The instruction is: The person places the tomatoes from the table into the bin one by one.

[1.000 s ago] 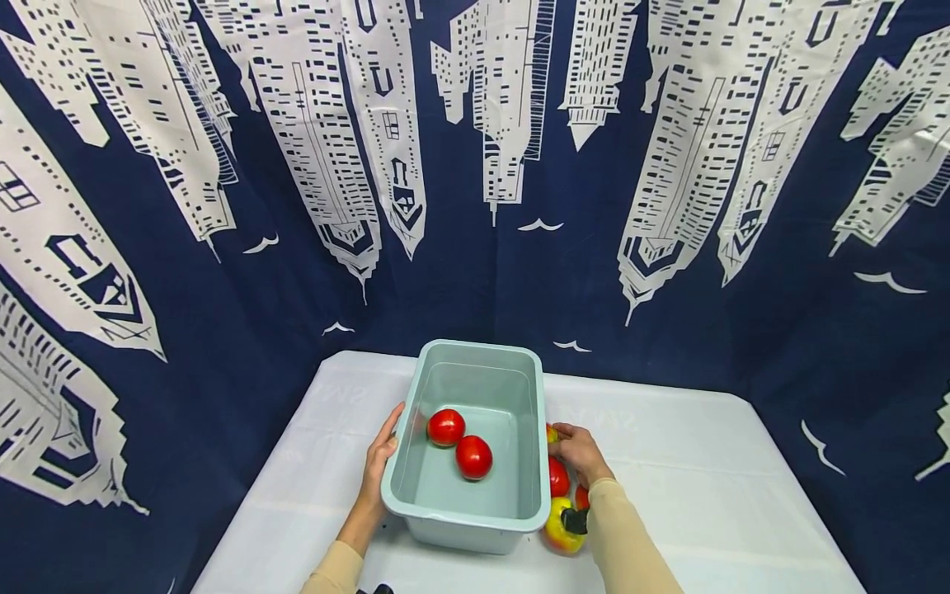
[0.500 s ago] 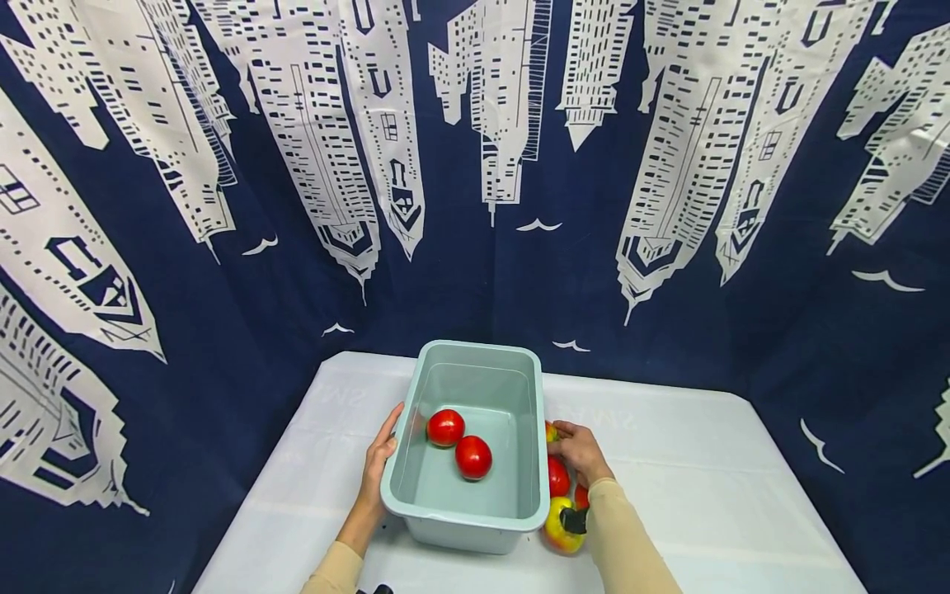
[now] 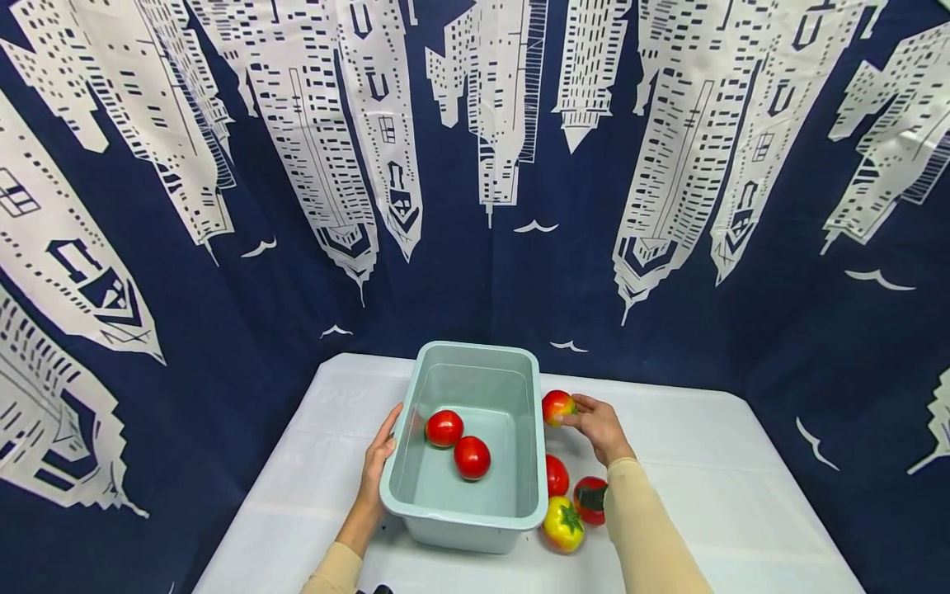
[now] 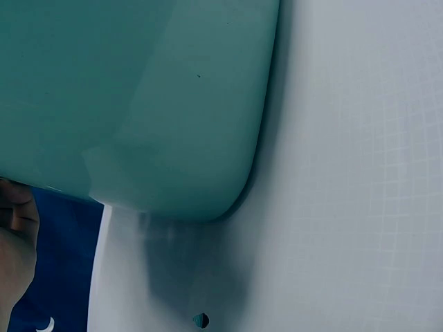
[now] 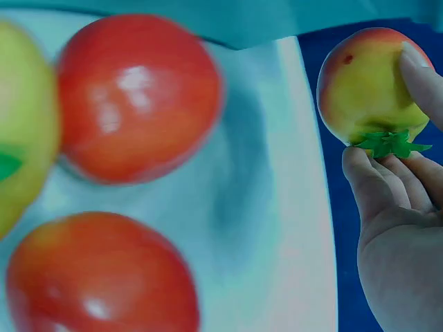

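A: Where the near edge of the worktop [image 3: 705, 511] begins, what is listed first?

B: Item one: a yellow tomato with a green calyx [image 3: 563, 525], on the white cloth just right of the tub's near corner. Item two: a red tomato [image 3: 591, 500] just behind it, partly hidden by the right sleeve [image 3: 646, 536]. Item three: another red tomato [image 3: 556, 476], close against the tub's right wall.

A: And the tub?

B: Item four: pale green plastic tub [image 3: 467, 520], rectangular, upright, long side running away from the person. Contents: two red tomatoes, one nearer [image 3: 472, 458], one just behind and to its left [image 3: 444, 428], close together.

A: Hands?

B: Left hand [image 3: 380, 458]: laid against the tub's left wall, fingers fairly straight along the rim, thumb on the edge. The left wrist view shows only the tub's outer corner [image 4: 152, 104] and the cloth. Right hand [image 3: 601, 427]: fingertips pinching a red-and-yellow tomato [image 3: 558, 407], held off the cloth just beside the tub's right rim, toward its far end. In the right wrist view the thumb and fingers [image 5: 377, 187] clasp this tomato [image 5: 367, 83], calyx facing the palm.

A: Farthest entry?

B: Navy backdrop curtain printed with white skyscrapers [image 3: 475, 165], hung behind the worktop.
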